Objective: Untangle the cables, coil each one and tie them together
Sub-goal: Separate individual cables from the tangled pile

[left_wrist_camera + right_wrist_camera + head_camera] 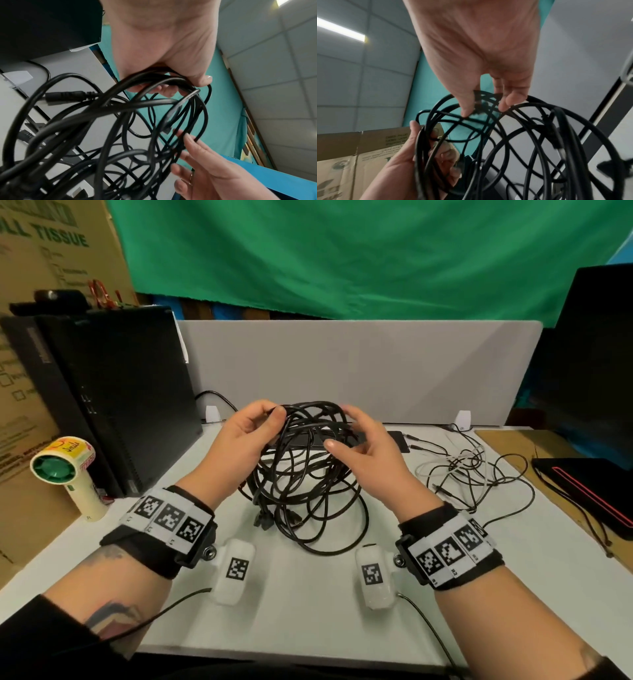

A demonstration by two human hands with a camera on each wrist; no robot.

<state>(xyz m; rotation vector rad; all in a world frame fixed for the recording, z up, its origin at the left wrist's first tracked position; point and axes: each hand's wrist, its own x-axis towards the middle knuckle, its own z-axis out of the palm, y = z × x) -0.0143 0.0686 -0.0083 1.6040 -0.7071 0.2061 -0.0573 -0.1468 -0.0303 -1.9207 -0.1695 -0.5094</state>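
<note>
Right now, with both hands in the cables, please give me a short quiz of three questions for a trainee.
1. True or false: the left hand grips loops of the black cable tangle.
2. Which lies right of the tangle on the table? A) a loose pile of thin black and white cables B) a hand fan C) a cardboard box
3. Fill in: the lower loops of the tangle rest on the ____.

Key: 1 true; 2 A; 3 table.

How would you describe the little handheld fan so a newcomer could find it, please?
Start at the black computer tower on the table's left. The handheld fan stands upright just in front of it. Unlike the dark cables nearby, it is cream with a green grille and a yellow sticker.
</note>
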